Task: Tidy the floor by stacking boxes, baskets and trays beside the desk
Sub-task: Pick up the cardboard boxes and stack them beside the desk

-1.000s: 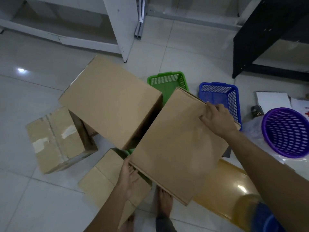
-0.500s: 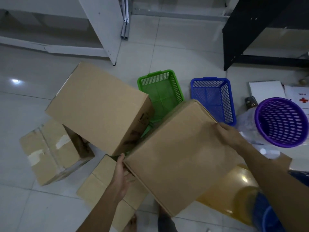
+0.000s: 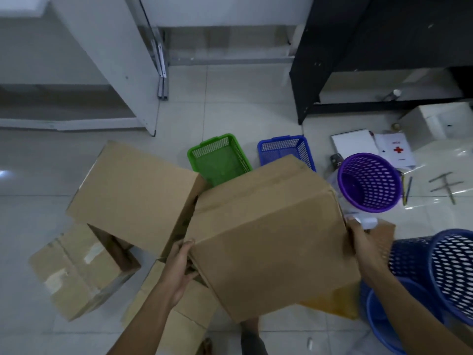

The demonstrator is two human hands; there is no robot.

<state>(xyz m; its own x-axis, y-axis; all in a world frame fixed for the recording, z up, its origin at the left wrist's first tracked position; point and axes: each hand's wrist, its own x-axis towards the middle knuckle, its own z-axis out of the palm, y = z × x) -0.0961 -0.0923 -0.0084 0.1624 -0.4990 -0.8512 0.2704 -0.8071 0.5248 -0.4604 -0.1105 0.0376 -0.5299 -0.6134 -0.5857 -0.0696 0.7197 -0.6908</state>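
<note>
The cardboard box (image 3: 268, 234) has swung from on-edge to level (lifted clear, I judge), held between the left hand (image 3: 180, 267) gripping its near-left corner and the right hand (image 3: 363, 242) clasping its right edge, above the green tray (image 3: 218, 160) — ready for stacking.

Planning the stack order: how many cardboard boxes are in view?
4. Held box between both hands; large box left of it; taped box far left; flat box under the left forearm. Others may be hidden.
</note>
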